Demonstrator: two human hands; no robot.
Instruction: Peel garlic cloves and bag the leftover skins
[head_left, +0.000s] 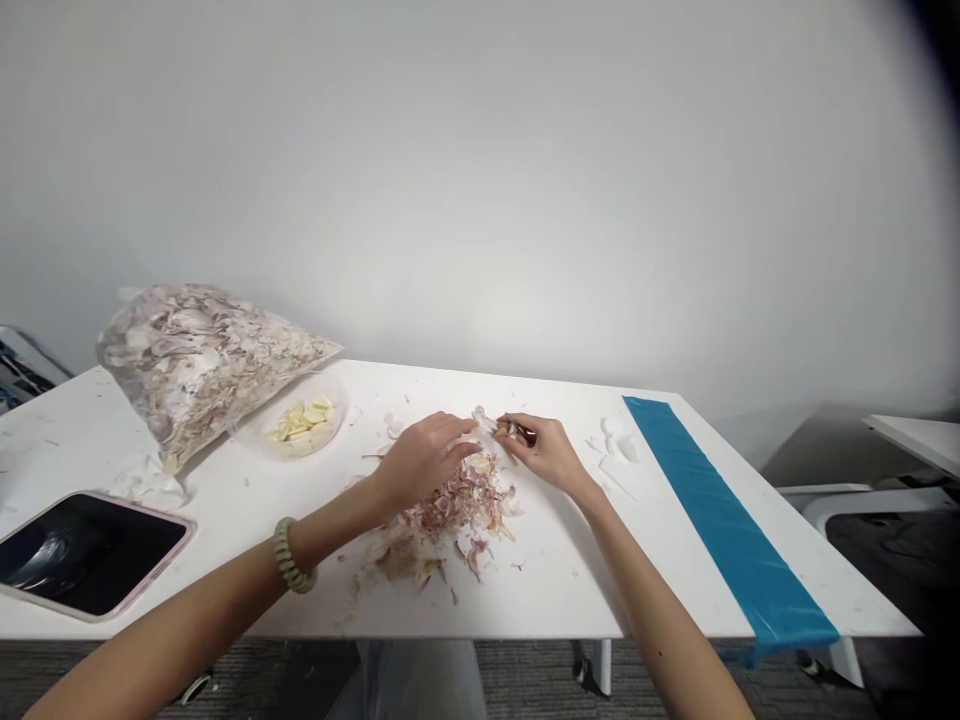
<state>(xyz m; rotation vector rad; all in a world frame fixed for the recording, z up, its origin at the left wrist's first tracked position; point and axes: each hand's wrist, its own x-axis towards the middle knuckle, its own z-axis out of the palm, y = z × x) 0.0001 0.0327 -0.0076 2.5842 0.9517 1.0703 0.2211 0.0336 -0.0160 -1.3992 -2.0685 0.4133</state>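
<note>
My left hand (429,458) reaches over a pile of garlic skins (457,510), its thumb and fingers apart with nothing plainly held between them. Close to its fingertips is a whitish papery piece of garlic (484,418). Just to the right, my right hand (541,450) is closed, pinching a brownish piece of garlic (507,430). A small dark thing shows within its curled fingers, too small to make out. Peeled garlic cloves (301,418) lie in a clear round bowl (335,410) beyond my left forearm.
A large clear bag of garlic skins (202,360) leans at the back left. A tablet (90,553) and crumpled white tissue (150,483) lie at the left. White scraps (619,442) and a blue strip (720,510) are on the table (540,600) at right. A wall stands behind.
</note>
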